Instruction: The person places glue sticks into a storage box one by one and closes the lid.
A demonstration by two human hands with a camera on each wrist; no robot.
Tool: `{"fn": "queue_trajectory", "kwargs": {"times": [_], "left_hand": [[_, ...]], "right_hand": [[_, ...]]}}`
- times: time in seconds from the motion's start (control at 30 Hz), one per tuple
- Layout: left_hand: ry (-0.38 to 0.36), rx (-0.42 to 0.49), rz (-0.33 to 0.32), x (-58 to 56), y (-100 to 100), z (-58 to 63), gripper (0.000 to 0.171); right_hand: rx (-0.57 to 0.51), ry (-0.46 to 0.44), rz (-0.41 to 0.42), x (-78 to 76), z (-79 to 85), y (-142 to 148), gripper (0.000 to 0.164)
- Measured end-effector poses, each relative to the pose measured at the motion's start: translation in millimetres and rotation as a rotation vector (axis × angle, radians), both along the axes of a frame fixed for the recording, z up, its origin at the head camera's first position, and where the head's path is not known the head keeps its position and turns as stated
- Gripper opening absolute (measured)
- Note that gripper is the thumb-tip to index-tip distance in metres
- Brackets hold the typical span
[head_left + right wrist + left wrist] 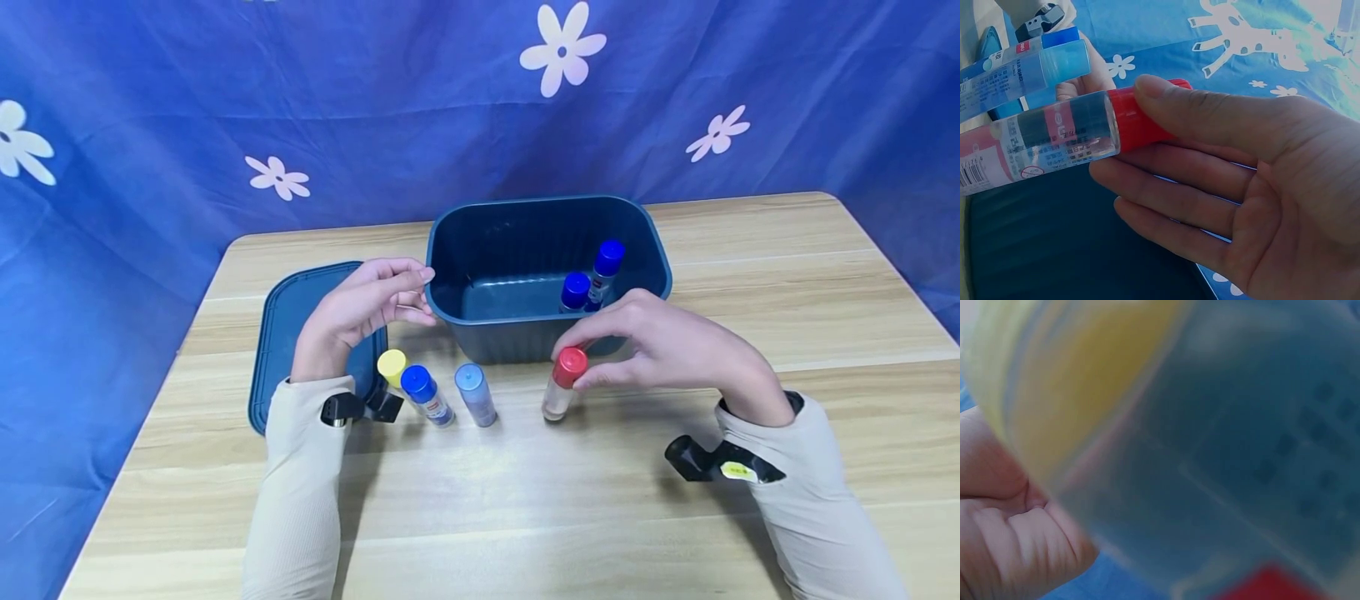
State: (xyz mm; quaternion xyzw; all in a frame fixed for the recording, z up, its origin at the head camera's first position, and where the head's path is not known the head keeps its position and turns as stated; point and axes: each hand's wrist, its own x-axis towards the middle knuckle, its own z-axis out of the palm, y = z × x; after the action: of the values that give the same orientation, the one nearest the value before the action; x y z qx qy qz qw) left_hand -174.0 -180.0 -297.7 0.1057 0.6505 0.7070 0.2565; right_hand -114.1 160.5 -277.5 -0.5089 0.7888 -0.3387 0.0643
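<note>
My right hand (645,342) pinches the red cap of a clear glue stick (1054,134) between thumb and fingers. The glue stick stands nearly upright in front of the dark blue bin (495,337), its base at or just above the table. With the thumb at the rim and fingers along the outer wall, my left hand (367,304) holds the bin's left end. Two blue-capped glue sticks (608,260) lean in the bin's right side. Near my left wrist stand a yellow-capped glue stick (392,365), a dark-blue-capped one (423,392) and a light-blue one (476,393).
The bin's lid (288,350) lies flat on the table under my left forearm. A wooden table (510,517) carries everything. Behind it hangs a blue cloth (420,100) with white flowers. Each wrist wears a small black camera (720,462).
</note>
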Motion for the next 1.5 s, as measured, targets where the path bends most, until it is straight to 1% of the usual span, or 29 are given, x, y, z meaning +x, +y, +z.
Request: {"fn": "queue_trajectory", "kwargs": {"times": [0.37,0.43,0.53,0.6,0.63,0.67,0.73,0.83,0.87,0.9,0.93,1.0,1.03,1.1,1.17,1.23,1.27,1.33,1.4,1.43,1.5], "left_hand": [[-0.006,0.005,0.011,2.4,-3.1,0.3,0.016],[-0.005,0.005,0.013,2.8,-3.6,0.2,0.016],[-0.006,0.007,0.012,3.1,-4.6,-0.2,0.016],[-0.005,0.005,0.011,2.8,-5.5,-0.5,0.015],[-0.003,0.003,0.013,2.7,-6.1,-0.6,0.015],[-0.002,0.0,0.016,2.7,-6.6,-0.6,0.015],[-0.001,-0.004,0.017,2.7,-7.2,-0.6,0.015],[0.002,-0.002,0.016,3.2,-5.7,-0.2,0.016],[0.001,-0.002,0.011,3.1,-4.6,-0.1,0.016],[-0.001,0.001,0.008,2.8,-3.5,-0.2,0.017],[0.0,0.004,0.004,2.3,-2.5,-0.2,0.016],[-0.001,0.005,-0.003,1.2,-1.3,-0.2,0.016],[-0.002,0.006,-0.006,0.5,-1.1,-0.2,0.017],[0.003,0.009,-0.01,-0.6,-0.9,-0.2,0.017],[0.011,0.011,-0.015,-1.1,-0.7,0.1,0.017],[0.016,0.014,-0.016,-1.2,-0.4,0.3,0.018],[0.019,0.016,-0.018,-1.1,-0.2,0.4,0.018],[0.017,0.016,-0.016,-0.9,0.3,0.5,0.018],[0.011,0.016,-0.012,-0.5,0.4,0.3,0.017],[0.008,0.017,-0.01,-0.3,0.4,0.1,0.017],[0.004,0.015,-0.009,0.1,0.6,-0.4,0.017]], "right_hand": [[-0.083,0.048,-0.034,0.0,0.6,-2.9,0.03],[-0.107,0.043,-0.04,0.4,1.3,-3.5,0.026],[-0.172,0.027,-0.055,0.7,2.8,-3.8,0.015],[-0.182,0.032,-0.036,0.4,3.7,-4.2,0.014],[-0.168,0.029,-0.024,0.6,4.2,-4.3,0.014],[-0.133,0.011,-0.008,1.6,5.6,-4.2,0.014],[0.002,-0.03,0.025,6.5,9.0,-3.5,0.018],[0.226,-0.082,0.017,24.1,16.3,1.6,0.037],[0.282,-0.087,0.019,31.4,16.9,4.8,0.042],[0.314,-0.079,0.026,38.5,15.6,8.1,0.042],[0.331,-0.068,0.033,45.4,12.3,11.4,0.041],[0.32,-0.042,0.072,58.3,0.4,17.3,0.034],[0.305,-0.042,0.1,63.9,-7.2,19.6,0.035],[0.281,-0.006,0.154,75.2,-22.5,22.1,0.049],[0.27,0.045,0.195,87.4,-35.6,22.5,0.055],[0.274,0.093,0.226,98.9,-45.0,22.0,0.052],[0.274,0.136,0.234,103.7,-49.2,21.4,0.05],[0.282,0.182,0.235,110.5,-56.4,20.6,0.038],[0.296,0.179,0.226,113.8,-62.0,20.8,0.032],[0.3,0.176,0.222,114.2,-64.3,21.0,0.03],[0.308,0.166,0.217,113.7,-68.4,20.9,0.031]]}}
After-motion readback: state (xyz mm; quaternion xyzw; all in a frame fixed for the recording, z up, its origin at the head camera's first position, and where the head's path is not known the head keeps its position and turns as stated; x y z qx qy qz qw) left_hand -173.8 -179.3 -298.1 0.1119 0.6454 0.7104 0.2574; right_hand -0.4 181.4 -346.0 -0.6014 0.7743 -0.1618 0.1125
